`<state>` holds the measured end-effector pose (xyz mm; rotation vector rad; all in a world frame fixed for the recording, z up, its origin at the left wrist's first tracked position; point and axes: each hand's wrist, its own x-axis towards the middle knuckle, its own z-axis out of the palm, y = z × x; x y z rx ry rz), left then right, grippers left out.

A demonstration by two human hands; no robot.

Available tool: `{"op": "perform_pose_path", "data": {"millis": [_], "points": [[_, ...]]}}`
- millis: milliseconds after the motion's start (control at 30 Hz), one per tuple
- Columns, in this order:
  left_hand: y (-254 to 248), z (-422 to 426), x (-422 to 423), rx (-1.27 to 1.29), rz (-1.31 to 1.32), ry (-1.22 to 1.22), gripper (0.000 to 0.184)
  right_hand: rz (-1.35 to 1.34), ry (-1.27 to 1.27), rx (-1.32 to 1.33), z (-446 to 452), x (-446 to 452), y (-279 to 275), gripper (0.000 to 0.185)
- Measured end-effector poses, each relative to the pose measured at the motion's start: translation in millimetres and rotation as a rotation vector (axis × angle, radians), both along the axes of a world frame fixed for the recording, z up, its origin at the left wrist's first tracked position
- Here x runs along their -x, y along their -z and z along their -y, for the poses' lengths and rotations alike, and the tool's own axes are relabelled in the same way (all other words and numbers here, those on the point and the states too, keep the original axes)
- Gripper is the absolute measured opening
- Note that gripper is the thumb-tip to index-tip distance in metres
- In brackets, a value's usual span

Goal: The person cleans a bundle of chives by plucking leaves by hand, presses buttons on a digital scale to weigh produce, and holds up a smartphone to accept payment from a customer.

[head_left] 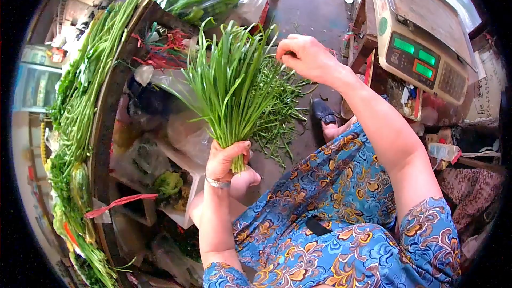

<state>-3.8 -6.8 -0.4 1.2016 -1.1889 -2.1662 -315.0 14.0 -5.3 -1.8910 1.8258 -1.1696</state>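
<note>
A bunch of long green leafy stalks [229,85] stands upright in my left hand [226,160], whose fingers are wrapped round its lower end. The leaf tips fan out at the top. To the right of the tips is my right hand [306,56], raised and apart from the bunch, with its fingers curled together. Whatever it may hold between the fingertips is too small to make out. Below and behind the bunch, loose green trimmings [280,122] lie heaped on the floor.
Long green beans and leafy vegetables [90,90] line a ledge at the left. A digital scale [421,37] stands at the upper right. Plastic bags of greens [205,0] are at the top. Red ties [168,48] lie behind the bunch. A dark shoe [322,111] rests on the floor.
</note>
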Motion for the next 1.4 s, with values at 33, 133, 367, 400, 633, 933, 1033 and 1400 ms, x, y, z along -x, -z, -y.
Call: {"op": "perform_pose_path", "data": {"millis": [33,133,367,400,633,933,1033,1400], "points": [[1,0,-1,0.007,0.008,0.006,0.023,-0.018,0.056,0.082,1,0,0,0.009],[1,-2,-1,0.029,0.044,0.009,0.022,0.167,0.122,0.184,3,-1,-12,0.011],[11,-7,0,0.125,0.087,0.066,0.018,0.192,0.042,0.229,9,-15,-11,0.016],[11,-8,1,0.125,0.089,0.067,0.018,0.089,-0.003,0.253,10,-16,-10,0.017],[8,-5,1,0.279,0.137,0.047,0.019,0.041,0.001,0.037,0,-10,-14,0.009],[22,1,-9,0.318,0.165,0.056,0.018,-0.106,0.173,0.119,0,-5,-7,0.002],[32,2,-12,0.307,0.194,0.073,0.020,0.051,0.201,0.305,5,-5,-23,0.006],[42,-6,-3,0.398,0.312,0.243,0.035,0.388,-0.031,-0.139,16,-46,-18,0.025]]}}
